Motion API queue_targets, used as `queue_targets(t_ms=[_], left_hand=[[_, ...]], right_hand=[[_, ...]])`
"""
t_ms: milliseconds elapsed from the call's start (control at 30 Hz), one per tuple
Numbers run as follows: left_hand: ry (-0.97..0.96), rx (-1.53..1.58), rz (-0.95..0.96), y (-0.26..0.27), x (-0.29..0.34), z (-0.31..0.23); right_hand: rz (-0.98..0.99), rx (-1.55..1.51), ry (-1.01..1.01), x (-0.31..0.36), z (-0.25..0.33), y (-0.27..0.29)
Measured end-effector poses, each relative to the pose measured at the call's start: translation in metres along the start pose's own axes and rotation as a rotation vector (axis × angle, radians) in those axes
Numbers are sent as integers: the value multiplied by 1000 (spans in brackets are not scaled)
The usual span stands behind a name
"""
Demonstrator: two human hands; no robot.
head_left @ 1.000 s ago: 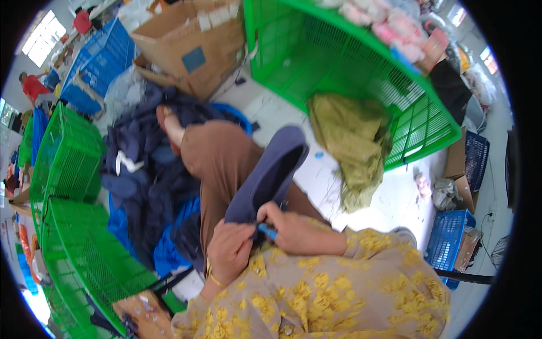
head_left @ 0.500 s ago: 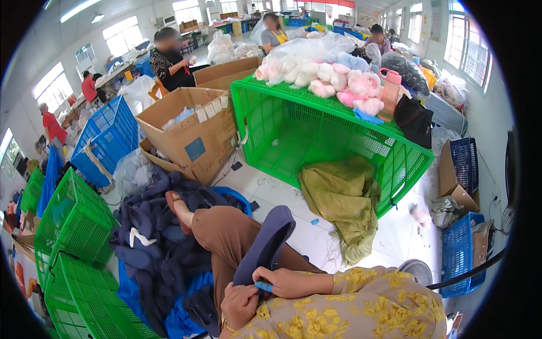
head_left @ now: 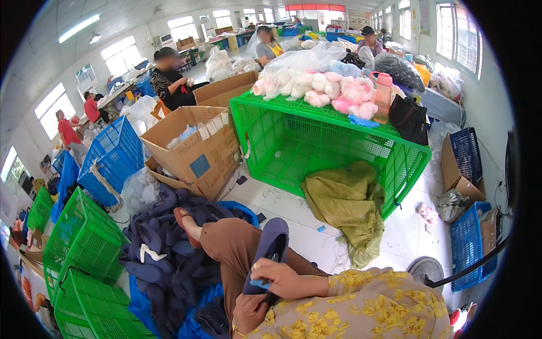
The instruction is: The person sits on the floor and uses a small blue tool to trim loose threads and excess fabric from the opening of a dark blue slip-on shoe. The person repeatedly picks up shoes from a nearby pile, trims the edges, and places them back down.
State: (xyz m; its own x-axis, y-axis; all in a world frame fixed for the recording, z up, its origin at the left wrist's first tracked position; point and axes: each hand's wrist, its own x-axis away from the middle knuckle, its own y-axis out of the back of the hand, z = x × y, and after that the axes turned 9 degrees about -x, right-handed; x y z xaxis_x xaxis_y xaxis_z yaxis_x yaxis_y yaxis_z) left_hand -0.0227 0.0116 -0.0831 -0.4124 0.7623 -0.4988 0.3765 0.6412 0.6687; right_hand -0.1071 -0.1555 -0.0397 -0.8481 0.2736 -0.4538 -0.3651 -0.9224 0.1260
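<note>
A navy fabric slipper (head_left: 273,240) stands toe up over my lap, its opening turned partly toward me. My left hand (head_left: 251,312) is closed around its lower end. Fingers bent, my right hand (head_left: 282,281) grips the edge of the slipper's opening, with a blue wrap on one digit. Some of the right fingertips are hidden at the slipper. Beside my legs, to the left, many similar navy slippers (head_left: 148,273) lie heaped on blue sheeting (head_left: 141,305), a white scrap (head_left: 151,252) on top.
Ahead, a green crate (head_left: 339,133) lies on its side, with pink and white plush toys (head_left: 355,93) and a pink bottle (head_left: 383,97) on top. An olive sack (head_left: 347,212) spills from it. Cardboard boxes (head_left: 197,150) and green crates (head_left: 84,237) stand left. Other people sit farther back.
The slipper has turned so its opening shows more, and its toe is lower. My right hand has shifted up onto the opening's edge; the left keeps its hold. The view has shifted slightly.
</note>
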Motion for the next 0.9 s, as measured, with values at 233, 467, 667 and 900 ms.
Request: queue_targets(t_ms=[233, 467, 667, 900], left_hand=[[406, 199, 59, 11, 3, 5], [-247, -489, 377, 47, -60, 6], [-525, -722, 526, 60, -99, 4], [-651, -750, 492, 75, -108, 8]], right_hand=[[98, -831, -575, 1, -8, 6], [63, -929, -704, 9, -22, 9], [95, -918, -711, 12, -29, 9], [182, -300, -271, -15, 28, 28]])
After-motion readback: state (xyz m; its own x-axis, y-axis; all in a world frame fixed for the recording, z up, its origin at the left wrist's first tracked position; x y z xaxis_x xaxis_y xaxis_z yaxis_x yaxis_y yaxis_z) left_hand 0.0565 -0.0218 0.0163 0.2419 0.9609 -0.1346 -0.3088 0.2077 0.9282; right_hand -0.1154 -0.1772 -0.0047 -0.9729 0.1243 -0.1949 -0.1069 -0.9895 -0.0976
